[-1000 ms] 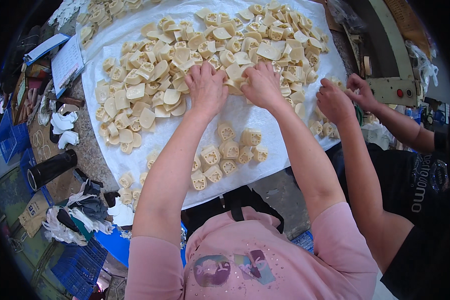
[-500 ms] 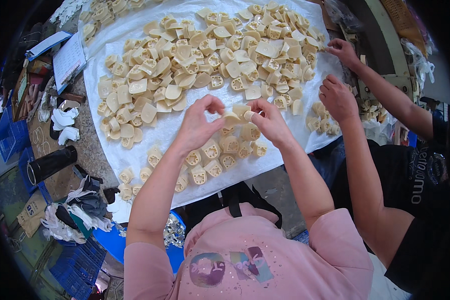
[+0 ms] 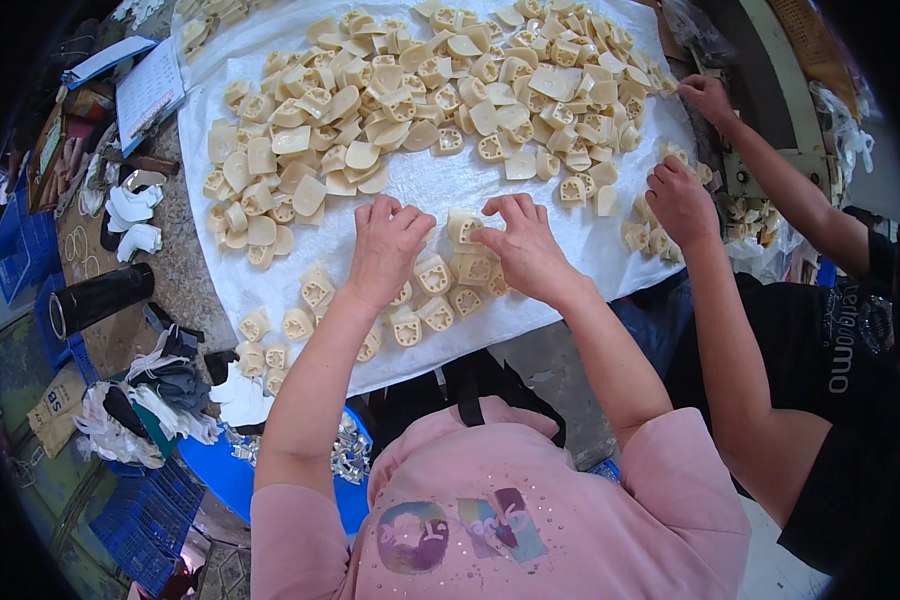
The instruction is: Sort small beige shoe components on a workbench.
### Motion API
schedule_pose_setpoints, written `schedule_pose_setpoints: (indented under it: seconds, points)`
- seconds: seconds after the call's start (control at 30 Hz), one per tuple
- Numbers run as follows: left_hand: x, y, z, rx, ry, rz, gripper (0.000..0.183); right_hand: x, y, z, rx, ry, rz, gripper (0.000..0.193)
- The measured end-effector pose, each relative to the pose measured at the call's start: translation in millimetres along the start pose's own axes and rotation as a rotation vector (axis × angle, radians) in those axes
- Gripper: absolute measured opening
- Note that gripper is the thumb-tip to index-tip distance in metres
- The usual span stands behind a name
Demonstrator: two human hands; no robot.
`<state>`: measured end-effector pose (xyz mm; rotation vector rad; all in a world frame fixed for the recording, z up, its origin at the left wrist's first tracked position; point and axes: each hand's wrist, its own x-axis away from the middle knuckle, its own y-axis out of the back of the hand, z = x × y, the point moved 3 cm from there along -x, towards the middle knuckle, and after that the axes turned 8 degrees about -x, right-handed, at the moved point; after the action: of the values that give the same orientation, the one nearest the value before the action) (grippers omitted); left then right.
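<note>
Cream plastic parts, each a short cup-like body with holes and a flat curved flap, lie on the white sheet. My right hand (image 3: pixel 526 250) has its thumb and forefinger at one upright cream plastic part (image 3: pixel 462 226), gripping its right side just above the standing group. To the left, my left hand (image 3: pixel 388 248) is closed, fingers bent down and drawn together over the sheet. Whatever is between those fingertips is hidden. Between and below my hands stand several cream parts (image 3: pixel 433 274) with their holed faces up.
A large heap of loose cream parts (image 3: pixel 370 110) covers the far side of the white sheet (image 3: pixel 420 185). At the right, a co-worker's hands (image 3: pixel 682 203) reach over a smaller group. A blue tub (image 3: pixel 215 470) of metal pieces, a black cylinder (image 3: pixel 100 302) and gloves (image 3: pixel 120 425) are left.
My hands have moved apart from the part they both held. The left has drawn left and down, while the right stays at a part beside the group. The view has shifted slightly.
</note>
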<state>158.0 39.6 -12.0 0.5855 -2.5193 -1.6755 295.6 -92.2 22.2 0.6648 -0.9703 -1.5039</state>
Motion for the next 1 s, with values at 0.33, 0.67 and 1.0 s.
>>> schedule_pose_setpoints:
  seconds: [0.33,0.67,1.0]
  points:
    - [9.7,1.0,-5.3,0.047,0.080,-0.039,0.031,-3.4,-5.8,0.2,-0.082,-0.088,-0.004,0.027]
    - [22.2,16.7,-8.7,0.026,0.216,-0.132,0.029,-2.5,-11.2,-2.6,0.114,0.081,-0.128,0.018]
    - [28.3,-4.4,-63.4,-0.011,0.119,0.035,0.029,0.5,1.5,-1.4,-0.012,0.018,-0.181,0.032]
